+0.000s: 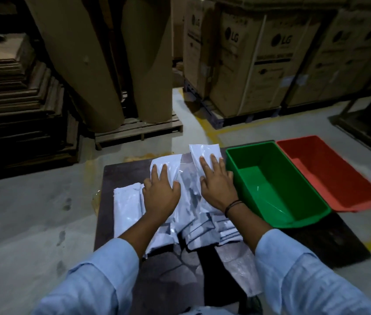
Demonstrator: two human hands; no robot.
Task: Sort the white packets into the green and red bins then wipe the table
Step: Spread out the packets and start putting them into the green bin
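Packets: glossy white plastic packets (180, 210) heaped, overlapping, mid-table
Hands: left hand (160, 192) and right hand (217, 180) flat, fingers spread, pressing packets
Bins: green plastic bin (316, 201), red plastic bin (366, 196), right of pile
Surface: dark table (109, 178)
Room: cardboard boxes (259, 64) behind

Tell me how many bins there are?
2. The green bin stands on the table right of the packets, beside the right hand. The red bin sits just right of it. Both look empty.

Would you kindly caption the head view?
Both hands flat on white plastic packets; green bin empty.
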